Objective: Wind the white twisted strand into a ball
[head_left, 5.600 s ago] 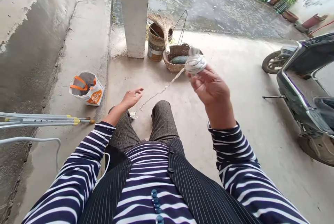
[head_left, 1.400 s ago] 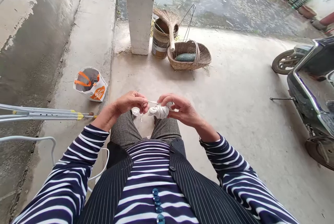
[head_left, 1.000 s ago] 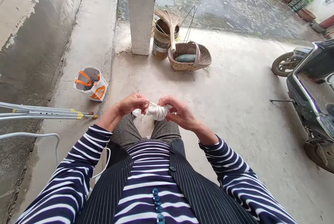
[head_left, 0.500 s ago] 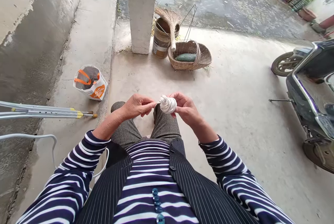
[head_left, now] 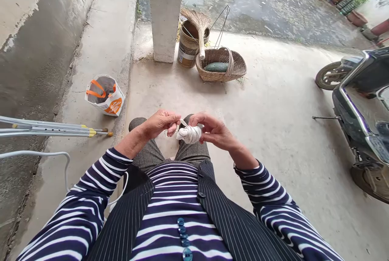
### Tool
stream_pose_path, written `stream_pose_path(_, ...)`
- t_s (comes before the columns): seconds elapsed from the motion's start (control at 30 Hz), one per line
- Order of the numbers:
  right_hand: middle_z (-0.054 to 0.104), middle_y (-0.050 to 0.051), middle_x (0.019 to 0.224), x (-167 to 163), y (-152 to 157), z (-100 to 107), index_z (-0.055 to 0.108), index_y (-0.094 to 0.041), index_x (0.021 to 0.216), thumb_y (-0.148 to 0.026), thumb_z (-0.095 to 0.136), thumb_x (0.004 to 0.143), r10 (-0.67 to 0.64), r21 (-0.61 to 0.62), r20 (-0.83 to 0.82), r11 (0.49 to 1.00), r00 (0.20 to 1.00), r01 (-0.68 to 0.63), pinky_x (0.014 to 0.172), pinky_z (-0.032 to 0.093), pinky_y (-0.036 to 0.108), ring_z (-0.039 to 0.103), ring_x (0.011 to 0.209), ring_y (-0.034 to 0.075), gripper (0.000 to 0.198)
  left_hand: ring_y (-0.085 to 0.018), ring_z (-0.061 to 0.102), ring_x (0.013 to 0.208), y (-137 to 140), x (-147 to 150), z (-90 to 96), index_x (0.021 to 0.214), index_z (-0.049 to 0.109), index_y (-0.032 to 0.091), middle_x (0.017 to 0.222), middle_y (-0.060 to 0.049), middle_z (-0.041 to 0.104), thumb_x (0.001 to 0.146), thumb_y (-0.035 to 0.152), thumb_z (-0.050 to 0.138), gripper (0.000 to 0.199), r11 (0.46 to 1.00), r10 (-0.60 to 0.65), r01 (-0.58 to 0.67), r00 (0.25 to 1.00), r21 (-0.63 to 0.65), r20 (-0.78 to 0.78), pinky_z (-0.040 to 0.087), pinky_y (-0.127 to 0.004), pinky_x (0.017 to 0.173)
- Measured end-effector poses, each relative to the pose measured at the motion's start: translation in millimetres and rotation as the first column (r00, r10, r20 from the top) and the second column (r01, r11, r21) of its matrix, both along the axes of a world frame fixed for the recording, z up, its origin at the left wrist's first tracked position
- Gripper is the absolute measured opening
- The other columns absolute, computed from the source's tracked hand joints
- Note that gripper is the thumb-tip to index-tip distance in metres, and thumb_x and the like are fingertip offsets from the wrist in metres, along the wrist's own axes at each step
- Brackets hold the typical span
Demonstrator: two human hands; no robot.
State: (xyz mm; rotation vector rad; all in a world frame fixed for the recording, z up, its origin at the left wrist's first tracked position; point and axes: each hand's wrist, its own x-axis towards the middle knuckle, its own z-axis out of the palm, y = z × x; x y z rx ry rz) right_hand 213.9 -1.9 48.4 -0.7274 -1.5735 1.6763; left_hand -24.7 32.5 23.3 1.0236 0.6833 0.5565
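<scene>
white cord ball [head_left: 189, 135] nearer now, above concrete floor [head_left: 273, 131]

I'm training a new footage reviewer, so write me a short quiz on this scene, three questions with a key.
1. What does the left hand pinch?
2. Fill in: the oblong thing in the wicker basket is dark ____.
3. True or false: the bag with orange handles stands to the left of the basket.

Key:
1. A white strand, which leads to the white bundle held in the right hand.
2. Green.
3. True.
</scene>
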Motion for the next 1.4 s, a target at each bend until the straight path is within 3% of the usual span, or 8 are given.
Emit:
stream_pose_path(0.27, 0.058, 0.005, 0.104, 3.2, 4.5, -10.4, 0.065, -0.02, 0.106, -0.036, 0.086, 0.081, -0.036, -0.07, -0.16, 0.997, 0.987, 0.025, 0.046, 0.055, 0.016, 0.059, 0.08, 0.013, 0.036, -0.008, 0.046, 0.039, -2.7, -9.5, 12.4, 0.104, 0.075, 0.007, 0.047, 0.003, 0.055, 0.079, 0.05, 0.081, 0.05, 0.986, -0.157, 0.162, 0.982, 0.044, -0.1, 0.036, -0.019, 0.044)
stream_pose_path(0.4, 0.057, 0.004, 0.103, 3.1, 4.5, -11.2, 0.065, -0.02, 0.106, -0.032, 0.085, 0.082, -0.018, -0.054, -0.18, 0.999, 0.983, 0.008, 0.046, 0.054, 0.016, 0.058, 0.078, 0.012, 0.033, -0.008, 0.046, 0.038, -3.6, -8.0, 12.8, 0.089, 0.076, 0.007, 0.046, 0.002, 0.054, 0.081, 0.051, 0.078, 0.045, 0.985, -0.152, 0.159, 0.983, 0.064, -0.102, 0.037, -0.02, 0.044)
stream_pose_path(0.53, 0.058, 0.006, 0.106, 2.3, 1.1, -4.7, 0.066, -0.019, 0.106, -0.033, 0.084, 0.084, 0.014, 0.006, -0.088, 1.0, 0.996, -0.014, 0.051, 0.057, 0.016, 0.06, 0.081, 0.012, 0.032, -0.011, 0.055, 0.046, -3.7, -5.3, 9.5, 0.069, 0.071, 0.01, 0.05, -0.005, 0.062, 0.081, 0.053, 0.076, 0.046, 0.993, -0.11, 0.112, 0.992, 0.039, -0.057, 0.045, -0.022, 0.052)
stream_pose_path(0.77, 0.063, 0.008, 0.114, -2.4, -6.2, 5.4, 0.068, -0.022, 0.108, -0.028, 0.077, 0.09, -0.006, 0.174, 0.078, 0.985, 0.997, -0.008, 0.059, 0.058, 0.018, 0.062, 0.101, 0.017, 0.02, -0.012, 0.058, 0.053, -2.2, -2.5, 3.6, 0.063, 0.071, 0.011, 0.058, -0.004, 0.064, 0.071, 0.041, 0.08, 0.032, 0.999, -0.022, 0.018, 0.994, -0.034, -0.107, 0.05, -0.023, 0.057)
stream_pose_path(0.9, 0.063, 0.009, 0.115, -6.4, -8.3, 5.4, 0.068, -0.021, 0.11, -0.031, 0.076, 0.091, -0.012, 0.09, 0.05, 0.996, 0.999, 0.008, 0.056, 0.056, 0.017, 0.063, 0.093, 0.015, 0.023, -0.013, 0.06, 0.052, -0.3, -6.0, 3.0, 0.065, 0.073, 0.012, 0.057, -0.004, 0.066, 0.073, 0.04, 0.077, 0.029, 0.985, -0.167, 0.162, 0.977, -0.054, -0.133, 0.05, -0.022, 0.053)
stream_pose_path(1.1, 0.064, 0.008, 0.111, -11.9, -5.8, 5.9, 0.068, -0.018, 0.106, -0.034, 0.086, 0.081, -0.017, -0.121, -0.101, 0.993, 0.995, 0.005, 0.048, 0.054, 0.016, 0.063, 0.078, 0.012, 0.034, -0.018, 0.069, 0.061, 4.0, -4.9, 0.9, 0.07, 0.078, 0.013, 0.071, -0.011, 0.076, 0.074, 0.033, 0.075, 0.02, 0.904, -0.427, 0.423, 0.894, -0.06, -0.138, 0.052, -0.021, 0.053)
stream_pose_path(1.23, 0.065, 0.009, 0.109, -15.3, -1.0, 9.8, 0.067, -0.017, 0.104, -0.035, 0.089, 0.077, -0.033, -0.185, -0.156, 0.983, 0.987, 0.004, 0.044, 0.052, 0.016, 0.063, 0.075, 0.013, 0.039, -0.021, 0.071, 0.069, 6.4, -2.0, 0.4, 0.078, 0.079, 0.012, 0.08, -0.014, 0.077, 0.073, 0.032, 0.078, 0.021, 0.898, -0.439, 0.437, 0.894, -0.047, -0.09, 0.053, -0.022, 0.051)
stream_pose_path(1.4, 0.067, 0.007, 0.107, -14.3, 4.2, 10.5, 0.065, -0.018, 0.101, -0.04, 0.092, 0.073, -0.11, -0.221, -0.155, 0.972, 0.982, 0.074, 0.041, 0.047, 0.015, 0.058, 0.067, 0.009, 0.044, -0.02, 0.07, 0.071, 7.4, -7.1, -7.4, 0.079, 0.076, 0.01, 0.081, -0.014, 0.076, 0.078, 0.041, 0.078, 0.031, 0.944, -0.325, 0.323, 0.946, -0.075, -0.017, 0.058, -0.025, 0.059)
